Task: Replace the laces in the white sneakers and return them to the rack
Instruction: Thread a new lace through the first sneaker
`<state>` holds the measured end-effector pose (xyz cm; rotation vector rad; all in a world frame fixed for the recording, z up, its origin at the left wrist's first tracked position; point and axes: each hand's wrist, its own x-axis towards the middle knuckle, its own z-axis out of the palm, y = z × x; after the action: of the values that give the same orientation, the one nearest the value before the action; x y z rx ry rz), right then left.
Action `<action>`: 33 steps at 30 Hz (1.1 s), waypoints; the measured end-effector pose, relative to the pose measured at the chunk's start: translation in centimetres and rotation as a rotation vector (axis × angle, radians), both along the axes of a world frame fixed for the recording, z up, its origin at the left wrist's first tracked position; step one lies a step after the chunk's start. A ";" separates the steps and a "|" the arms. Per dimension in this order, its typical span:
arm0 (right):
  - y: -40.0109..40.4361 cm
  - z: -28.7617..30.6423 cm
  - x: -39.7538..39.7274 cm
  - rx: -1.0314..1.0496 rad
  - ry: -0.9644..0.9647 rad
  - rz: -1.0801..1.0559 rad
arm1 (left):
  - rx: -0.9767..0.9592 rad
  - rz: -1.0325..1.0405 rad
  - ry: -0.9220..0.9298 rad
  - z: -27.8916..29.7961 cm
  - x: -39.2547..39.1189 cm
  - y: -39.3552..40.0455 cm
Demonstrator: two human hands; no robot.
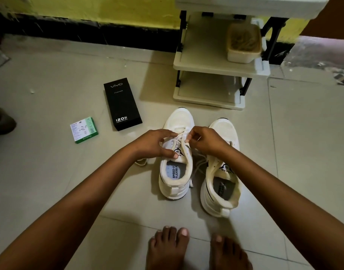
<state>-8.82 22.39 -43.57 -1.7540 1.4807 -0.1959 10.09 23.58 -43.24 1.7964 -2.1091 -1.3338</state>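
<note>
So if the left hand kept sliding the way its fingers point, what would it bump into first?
The left hand points right across the left sneaker, toward the right hand. It would probably meet the lace first, then the right hand's fingers. Depth is hard to judge here.
</note>
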 end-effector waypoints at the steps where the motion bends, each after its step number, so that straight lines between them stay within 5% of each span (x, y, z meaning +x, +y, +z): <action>1: 0.0 0.0 -0.1 0.034 -0.016 0.002 | -0.006 -0.001 -0.001 0.0 0.0 0.1; 6: -0.5 0.6 -0.3 0.117 0.046 0.092 | -0.022 0.004 0.001 0.0 -0.2 0.1; 16: -1.7 7.1 -0.7 0.446 -0.851 -0.312 | -0.072 -0.003 0.009 0.3 -0.1 -0.1; 20: -1.7 9.3 0.3 0.495 -1.163 -0.335 | -0.010 0.202 0.419 2.4 -1.2 -0.3; 24: -1.5 9.1 1.0 0.503 -1.244 -0.409 | 0.097 0.118 0.633 3.7 -2.7 0.2; 29: -1.7 8.4 0.2 0.483 -1.287 -0.574 | 0.098 0.133 0.631 3.2 -2.6 0.8; 33: -2.2 7.2 -1.0 0.332 -1.124 -0.773 | 0.044 0.153 0.566 3.3 -0.4 0.2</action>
<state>-9.78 20.22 -36.40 -0.4913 1.1107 -1.0581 9.72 23.79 -39.94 1.3398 -1.6212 -1.6120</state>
